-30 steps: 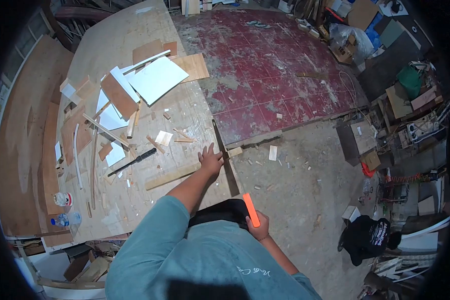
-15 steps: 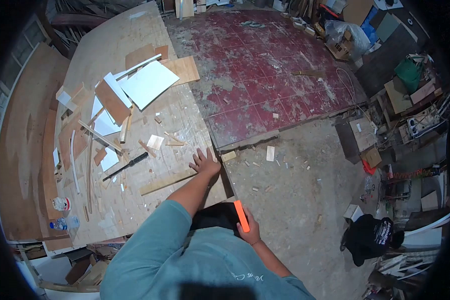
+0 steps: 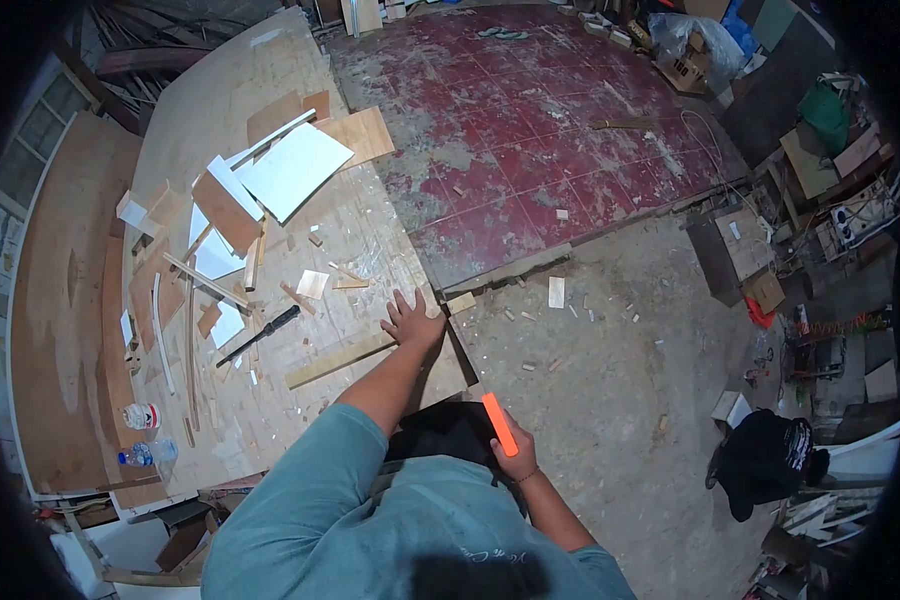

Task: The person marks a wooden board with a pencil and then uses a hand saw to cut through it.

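My left hand (image 3: 413,320) rests palm down on the edge of the wooden worktable (image 3: 345,225), its fingers spread and holding nothing. Beside its wrist lies a flat wooden strip (image 3: 338,360). Down by my right hip, my right hand (image 3: 516,460) is closed around a bright orange bar-shaped object (image 3: 500,425); its exact kind does not show. A dark stick-like tool (image 3: 258,335) lies on the table left of my left hand, and a small pale wood square (image 3: 313,284) sits between them.
White panels (image 3: 295,170) and wood offcuts are heaped on the table. A jar (image 3: 141,416) and a plastic bottle (image 3: 148,453) stand at its near left. Scraps litter the concrete floor (image 3: 610,400), below a raised red tiled floor (image 3: 540,170). Dark clothing (image 3: 765,465) lies at right.
The view has turned slightly, shifting the surroundings in the picture. My left hand stays on the table edge, and my right hand still holds the orange object with little movement.
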Available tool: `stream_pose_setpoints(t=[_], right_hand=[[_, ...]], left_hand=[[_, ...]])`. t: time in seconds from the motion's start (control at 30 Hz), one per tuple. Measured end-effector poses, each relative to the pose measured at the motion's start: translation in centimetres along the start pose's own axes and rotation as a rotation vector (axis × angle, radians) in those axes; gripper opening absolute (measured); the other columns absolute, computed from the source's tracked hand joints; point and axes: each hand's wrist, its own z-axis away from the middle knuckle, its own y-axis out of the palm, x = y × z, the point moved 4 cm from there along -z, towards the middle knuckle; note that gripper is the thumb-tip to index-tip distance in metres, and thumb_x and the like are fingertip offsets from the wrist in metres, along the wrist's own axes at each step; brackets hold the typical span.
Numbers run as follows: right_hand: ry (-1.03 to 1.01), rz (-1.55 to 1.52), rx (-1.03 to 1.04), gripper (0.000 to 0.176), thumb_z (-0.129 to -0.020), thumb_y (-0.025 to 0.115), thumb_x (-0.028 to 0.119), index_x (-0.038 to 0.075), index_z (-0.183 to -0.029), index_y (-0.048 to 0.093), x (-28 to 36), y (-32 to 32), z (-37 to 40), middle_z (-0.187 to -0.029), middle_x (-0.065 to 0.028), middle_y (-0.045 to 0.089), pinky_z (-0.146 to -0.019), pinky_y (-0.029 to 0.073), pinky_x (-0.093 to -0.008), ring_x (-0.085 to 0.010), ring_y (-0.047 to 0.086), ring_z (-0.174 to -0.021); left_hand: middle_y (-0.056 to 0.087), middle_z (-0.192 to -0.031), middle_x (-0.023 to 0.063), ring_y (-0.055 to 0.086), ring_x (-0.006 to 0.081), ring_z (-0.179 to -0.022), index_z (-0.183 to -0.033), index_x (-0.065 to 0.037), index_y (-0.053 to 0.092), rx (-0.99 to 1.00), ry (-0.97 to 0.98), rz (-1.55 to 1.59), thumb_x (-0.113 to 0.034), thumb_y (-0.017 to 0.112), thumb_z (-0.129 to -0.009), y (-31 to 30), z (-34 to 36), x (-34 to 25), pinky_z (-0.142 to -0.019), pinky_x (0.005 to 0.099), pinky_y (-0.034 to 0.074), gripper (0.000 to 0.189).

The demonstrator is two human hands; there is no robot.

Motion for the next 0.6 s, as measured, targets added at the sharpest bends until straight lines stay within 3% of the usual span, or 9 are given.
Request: stream_pose_setpoints(t=[0.27,0.6], right_hand=[[-0.005,-0.041,-0.029,0.069,-0.074,0.068,0.004,0.002,-0.140,0.046,-0.9,1.0,0.2,-0.130,-0.0228,0.058,-0.094,0.052,-0.0402,-0.0378,0.061,-0.113],[-0.077,-0.044,-0.054,0.064,-0.075,0.067,0.007,-0.001,-0.136,0.050,-1.6,0.1,0.1,-0.128,-0.0236,0.059,-0.090,0.054,-0.0399,-0.0382,0.063,-0.109]], left_hand=[[-0.010,-0.162,0.0195,-0.007,0.0413,-0.149,-0.157,-0.017,0.002,0.047,-0.079,0.022,-0.058,0.062,-0.080,-0.3,-0.7,-0.4,-0.114,0.0633,-0.002,0.106],[-0.010,-0.162,0.0189,-0.006,0.0413,-0.149,-0.157,-0.018,0.003,0.013,-0.085,0.029,-0.061,0.058,-0.084,-0.1,-0.8,-0.4,-0.114,0.0639,-0.002,0.101]])
